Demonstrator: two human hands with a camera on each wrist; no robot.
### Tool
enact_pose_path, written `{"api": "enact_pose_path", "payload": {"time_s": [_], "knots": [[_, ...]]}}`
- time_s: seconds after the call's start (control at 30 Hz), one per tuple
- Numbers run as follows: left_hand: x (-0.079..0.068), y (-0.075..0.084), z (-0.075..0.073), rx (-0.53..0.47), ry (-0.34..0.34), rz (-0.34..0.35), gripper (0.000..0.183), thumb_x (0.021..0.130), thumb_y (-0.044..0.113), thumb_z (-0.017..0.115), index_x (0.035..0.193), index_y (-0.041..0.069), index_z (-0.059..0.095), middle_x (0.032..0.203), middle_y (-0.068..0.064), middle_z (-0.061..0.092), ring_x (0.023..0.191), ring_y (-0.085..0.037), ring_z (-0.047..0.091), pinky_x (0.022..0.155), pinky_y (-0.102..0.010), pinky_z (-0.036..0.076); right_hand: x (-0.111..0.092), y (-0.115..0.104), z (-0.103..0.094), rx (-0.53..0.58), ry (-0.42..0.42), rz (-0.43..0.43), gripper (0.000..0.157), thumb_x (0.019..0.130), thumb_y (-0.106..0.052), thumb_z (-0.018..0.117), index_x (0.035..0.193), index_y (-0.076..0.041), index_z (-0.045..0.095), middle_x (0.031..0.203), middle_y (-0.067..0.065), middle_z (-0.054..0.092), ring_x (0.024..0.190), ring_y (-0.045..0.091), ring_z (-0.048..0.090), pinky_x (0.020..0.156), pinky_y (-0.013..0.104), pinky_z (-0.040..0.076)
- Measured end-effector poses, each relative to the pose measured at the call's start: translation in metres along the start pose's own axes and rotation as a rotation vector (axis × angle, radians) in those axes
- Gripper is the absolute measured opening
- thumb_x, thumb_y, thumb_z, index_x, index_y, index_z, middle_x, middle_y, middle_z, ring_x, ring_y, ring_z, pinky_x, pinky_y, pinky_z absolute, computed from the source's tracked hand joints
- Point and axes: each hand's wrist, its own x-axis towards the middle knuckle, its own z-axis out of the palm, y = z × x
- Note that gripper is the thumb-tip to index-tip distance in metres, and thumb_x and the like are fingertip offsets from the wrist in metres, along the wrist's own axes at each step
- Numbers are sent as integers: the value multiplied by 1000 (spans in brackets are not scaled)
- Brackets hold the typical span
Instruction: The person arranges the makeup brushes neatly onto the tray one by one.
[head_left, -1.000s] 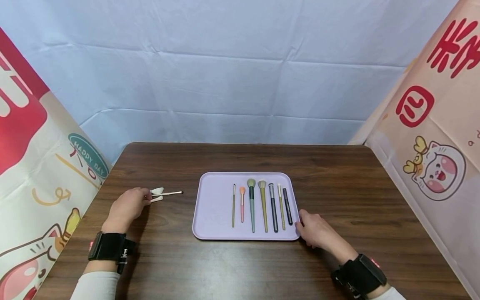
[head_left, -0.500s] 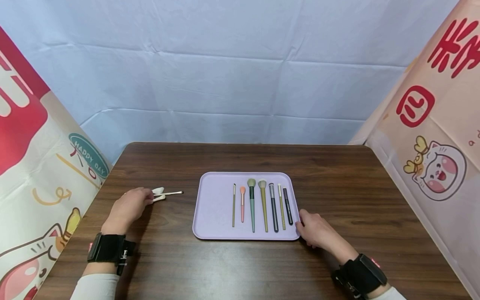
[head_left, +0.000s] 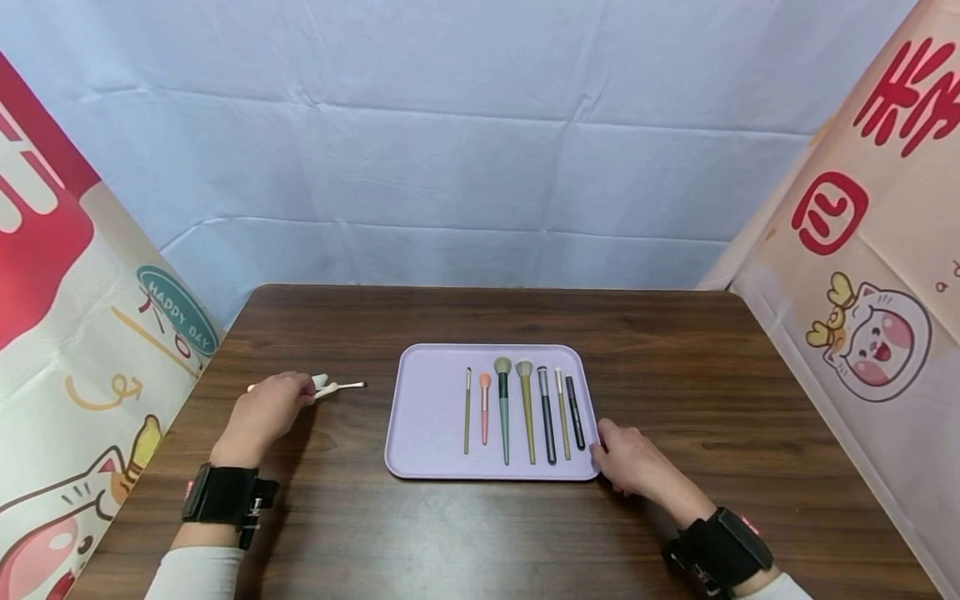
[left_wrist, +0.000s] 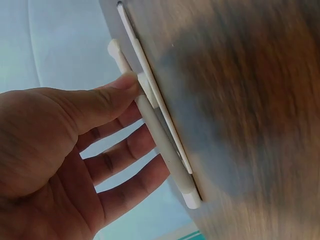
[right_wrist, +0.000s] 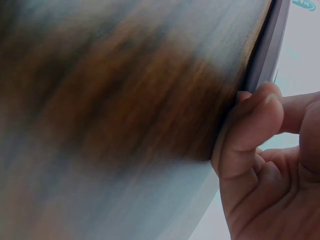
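Observation:
On the left of the table, my left hand [head_left: 270,412] pinches a cream-handled brush [left_wrist: 167,145] between thumb and fingers. Its pale rounded tip sticks out past the thumb in the left wrist view. Alongside it lies a thin pale stick with a dark tip [left_wrist: 154,87], probably a slim makeup brush. Another white piece [head_left: 320,381] is partly hidden behind these. My right hand [head_left: 630,458] grips the near right corner of a lilac tray [head_left: 427,417], fingers curled at its rim. Several makeup brushes lie side by side on the tray, including a green one [head_left: 504,408] and a pink one [head_left: 484,412].
The brown wooden table [head_left: 480,533] runs up to a pale blue cloth [head_left: 450,167] at the back. Printed cloths hang at both sides, such as the right one [head_left: 900,208]. A bare stretch of tray lies left of the brushes.
My left hand has shifted slightly right, and the cream brush has moved with it toward the dark-tipped stick. My right hand and the tray have stayed put.

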Motion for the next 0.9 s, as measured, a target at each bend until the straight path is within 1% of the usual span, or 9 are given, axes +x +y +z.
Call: {"api": "enact_pose_path", "payload": {"time_s": [0.3,0.47,0.53,0.7,0.8,0.9], "knots": [[3,10,0,8,-21,8,4,96,10,68,92,9,67,89,-7,65,77,-24,61,63,-45,49,-1,0,-1,-7,5,-14,9,102,-13,52,101,-4,54,67,7,54,49,19,54,45,33,46],[5,15,0,18,-5,12,6,96,9,67,90,10,67,91,-9,67,82,-28,64,63,-46,50,0,0,-1,-13,0,-6,9,102,-13,52,101,-5,54,68,7,54,50,19,54,46,32,46],[6,19,-1,20,-2,16,6,95,9,67,90,9,67,91,-10,67,83,-29,65,64,-46,51,0,0,-1,-12,-3,2,9,102,-14,52,101,-5,54,68,7,55,50,19,55,46,32,46],[9,25,0,34,-35,10,4,95,9,68,94,6,68,92,-12,68,83,-30,65,67,-47,52,1,0,-1,-3,-12,11,10,102,-14,52,103,-5,54,68,7,55,50,19,55,46,32,46],[11,28,1,41,-43,6,5,96,9,68,96,4,69,94,-14,68,83,-31,66,69,-48,52,1,0,-1,-3,-13,0,10,102,-14,52,103,-4,54,68,7,55,50,20,55,46,33,46],[13,32,2,48,-36,8,5,95,9,69,94,4,69,93,-14,69,84,-32,67,70,-49,53,0,0,-2,-5,-11,-11,10,102,-14,52,103,-4,54,68,7,54,50,19,55,46,33,46]]}}
